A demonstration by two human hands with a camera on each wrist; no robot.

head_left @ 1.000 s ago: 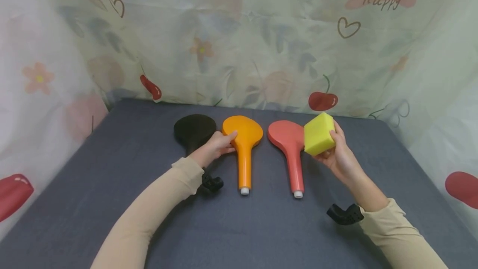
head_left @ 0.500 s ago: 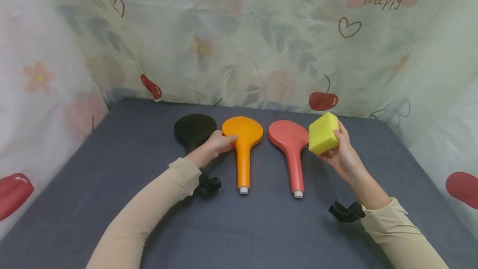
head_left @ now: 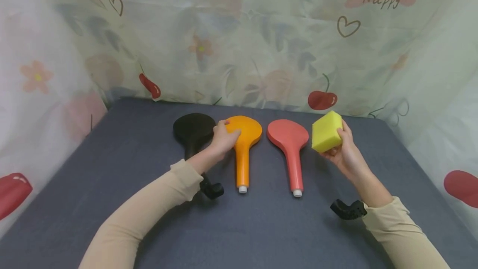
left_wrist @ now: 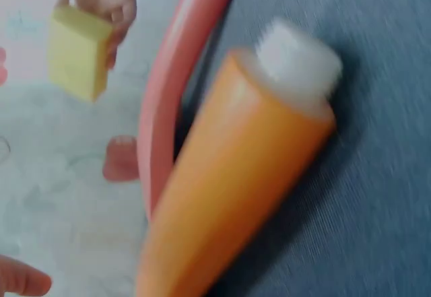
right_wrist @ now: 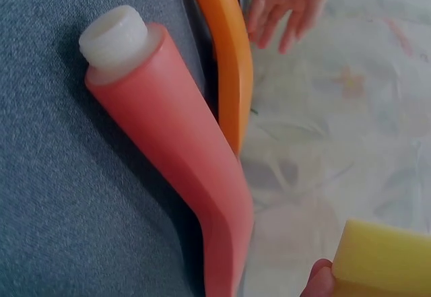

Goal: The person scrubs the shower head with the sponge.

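Three hand-held shower heads lie in a row, their handles toward me: black (head_left: 192,128), orange (head_left: 243,161) and coral pink (head_left: 288,134). White connectors tip the orange and pink handles. My left hand (head_left: 223,138) is over the gap between the black and orange heads, thumb overlapping the orange one's left edge in the head view. In the right wrist view that hand (right_wrist: 289,4) has its fingers loosely extended, with nothing in them. To the right of the pink shower head, my right hand (head_left: 348,152) grips a yellow sponge (head_left: 325,132) above the table.
A dark grey-blue cloth (head_left: 261,235) covers the table. Patterned curtain fabric (head_left: 250,40) closes off the back and both sides. Black wrist mounts (head_left: 348,210) stick out from the sleeves, and the left one hangs near the black shower head's handle.
The left hand has come off the orange shower head's side and risen slightly. The right hand has shifted a little to the right with the sponge, opening a gap from the pink shower head.
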